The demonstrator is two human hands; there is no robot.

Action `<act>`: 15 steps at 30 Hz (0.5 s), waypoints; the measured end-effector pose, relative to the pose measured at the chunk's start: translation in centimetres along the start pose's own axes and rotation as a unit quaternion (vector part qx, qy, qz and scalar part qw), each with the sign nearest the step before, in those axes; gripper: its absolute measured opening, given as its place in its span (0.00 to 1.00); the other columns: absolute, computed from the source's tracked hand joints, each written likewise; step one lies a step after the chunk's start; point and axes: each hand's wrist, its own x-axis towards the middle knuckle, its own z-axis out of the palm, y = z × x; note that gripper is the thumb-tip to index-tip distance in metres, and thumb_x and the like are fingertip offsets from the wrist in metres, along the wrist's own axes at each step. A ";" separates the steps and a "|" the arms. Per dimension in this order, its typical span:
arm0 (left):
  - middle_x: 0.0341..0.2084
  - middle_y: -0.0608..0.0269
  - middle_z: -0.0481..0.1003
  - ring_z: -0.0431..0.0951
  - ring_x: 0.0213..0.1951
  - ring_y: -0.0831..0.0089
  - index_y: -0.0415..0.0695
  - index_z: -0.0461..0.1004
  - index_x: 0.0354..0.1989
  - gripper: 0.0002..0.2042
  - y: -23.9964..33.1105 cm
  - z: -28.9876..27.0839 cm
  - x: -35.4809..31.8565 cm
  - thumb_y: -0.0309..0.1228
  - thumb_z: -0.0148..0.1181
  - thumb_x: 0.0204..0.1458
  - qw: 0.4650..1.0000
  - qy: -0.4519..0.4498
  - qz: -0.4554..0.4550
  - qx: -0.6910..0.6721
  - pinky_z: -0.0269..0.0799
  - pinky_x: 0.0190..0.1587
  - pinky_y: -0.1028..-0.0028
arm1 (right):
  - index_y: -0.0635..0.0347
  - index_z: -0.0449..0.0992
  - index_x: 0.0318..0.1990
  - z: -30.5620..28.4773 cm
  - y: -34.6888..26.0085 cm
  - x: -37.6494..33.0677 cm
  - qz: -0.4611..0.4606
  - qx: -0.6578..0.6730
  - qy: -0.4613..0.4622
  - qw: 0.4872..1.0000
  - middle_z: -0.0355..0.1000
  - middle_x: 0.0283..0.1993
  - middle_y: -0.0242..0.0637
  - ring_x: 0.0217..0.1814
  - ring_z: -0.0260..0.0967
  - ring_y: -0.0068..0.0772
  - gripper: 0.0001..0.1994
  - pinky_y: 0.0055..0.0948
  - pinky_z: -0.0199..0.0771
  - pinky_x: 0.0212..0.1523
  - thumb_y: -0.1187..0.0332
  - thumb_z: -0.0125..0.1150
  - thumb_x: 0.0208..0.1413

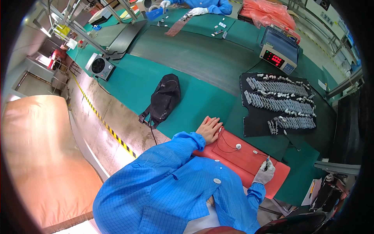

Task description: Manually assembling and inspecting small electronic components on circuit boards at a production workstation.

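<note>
My left hand (209,129), bare, lies with its fingers stretched out at the upper left edge of a red padded sheet (233,165). Close to those fingertips, a thin dark cable (221,145) begins and loops over the sheet. It carries a round white piece (238,146) and a small white connector (255,152), and runs toward my right hand (265,172). That hand wears a white glove and is closed around a slim dark part (267,162) with a pale tip; its exact kind is too small to make out.
Rows of small grey parts with white connectors (280,100) fill a black mat (253,126) at right. Behind stands a meter with red digits (272,58). A black bag (165,97) and small fan unit (99,66) sit leftward. Across the bench, a co-worker's gloved hands (198,11) handle parts.
</note>
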 end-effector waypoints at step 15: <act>0.55 0.49 0.65 0.64 0.58 0.56 0.44 0.67 0.54 0.22 -0.3 0.3 0.0 0.35 0.51 0.48 1.000 0.004 0.001 -0.002 0.50 0.63 0.51 | 0.57 0.75 0.41 -0.3 0.1 0.1 0.002 -0.002 -0.021 1.000 0.70 0.32 0.40 0.29 0.71 0.41 0.10 0.37 0.74 0.29 0.65 0.61 0.52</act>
